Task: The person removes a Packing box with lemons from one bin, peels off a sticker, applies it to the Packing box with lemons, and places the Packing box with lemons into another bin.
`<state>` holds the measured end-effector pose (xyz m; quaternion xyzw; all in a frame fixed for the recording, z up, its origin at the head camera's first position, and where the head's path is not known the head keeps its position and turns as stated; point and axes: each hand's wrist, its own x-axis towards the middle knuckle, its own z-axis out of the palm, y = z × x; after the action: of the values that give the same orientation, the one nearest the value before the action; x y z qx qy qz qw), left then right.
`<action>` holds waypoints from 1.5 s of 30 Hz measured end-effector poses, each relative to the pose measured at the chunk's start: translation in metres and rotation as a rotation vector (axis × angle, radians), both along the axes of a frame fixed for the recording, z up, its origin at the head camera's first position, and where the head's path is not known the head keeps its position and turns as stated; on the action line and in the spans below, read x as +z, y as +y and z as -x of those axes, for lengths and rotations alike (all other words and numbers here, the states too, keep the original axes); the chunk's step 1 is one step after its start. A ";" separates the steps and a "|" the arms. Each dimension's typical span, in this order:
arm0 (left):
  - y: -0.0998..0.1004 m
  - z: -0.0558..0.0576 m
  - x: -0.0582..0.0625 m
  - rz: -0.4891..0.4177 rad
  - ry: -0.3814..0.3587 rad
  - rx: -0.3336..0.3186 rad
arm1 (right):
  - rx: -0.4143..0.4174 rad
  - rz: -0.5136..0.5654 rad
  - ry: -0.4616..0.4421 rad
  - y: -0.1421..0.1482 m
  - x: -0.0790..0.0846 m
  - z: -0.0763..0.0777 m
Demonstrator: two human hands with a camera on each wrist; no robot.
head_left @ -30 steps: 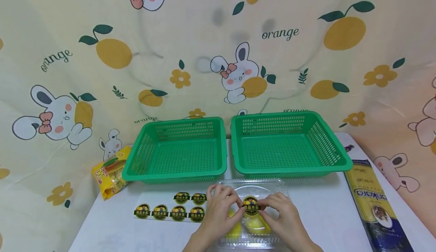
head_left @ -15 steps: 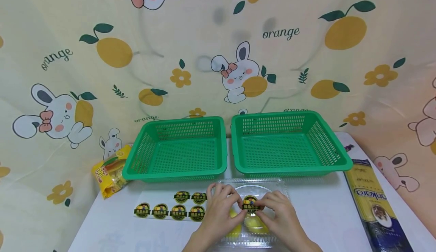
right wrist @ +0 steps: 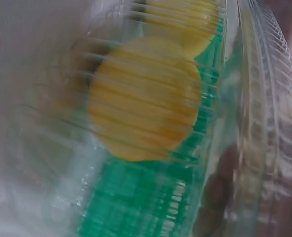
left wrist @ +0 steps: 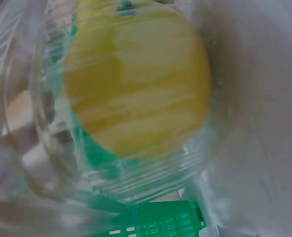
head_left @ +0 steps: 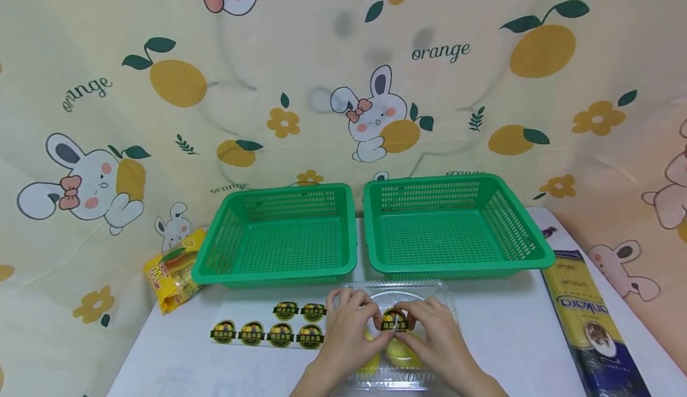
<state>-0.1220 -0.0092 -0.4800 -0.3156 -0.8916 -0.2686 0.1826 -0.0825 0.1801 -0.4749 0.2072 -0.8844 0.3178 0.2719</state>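
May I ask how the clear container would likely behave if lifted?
The clear container would probably flex, since its ribbed walls look thin. Its glossy surface might be slippery. The yellow fruit inside look rounded, so they may roll if it tilts.

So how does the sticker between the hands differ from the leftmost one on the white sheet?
The held sticker is gripped by the left hand and right hand; no hand touches the leftmost sticker. The held sticker is over the clear container, while the leftmost sticker lies on the white sheet. Both are dark and gold with a banner across the middle.
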 end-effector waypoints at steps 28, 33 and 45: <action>0.007 0.006 0.001 -0.066 -0.108 0.149 | -0.313 -0.244 -0.149 0.003 0.002 0.006; 0.006 0.008 -0.002 -0.052 -0.137 0.165 | -0.335 -0.258 -0.207 0.004 0.001 0.010; 0.004 0.010 -0.009 -0.194 -0.256 0.191 | -0.372 -0.289 -0.175 0.009 -0.005 0.016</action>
<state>-0.1316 -0.0049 -0.4887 -0.1738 -0.9033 -0.3729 0.1216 -0.0981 0.1887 -0.4798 0.0494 -0.9637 0.1492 0.2158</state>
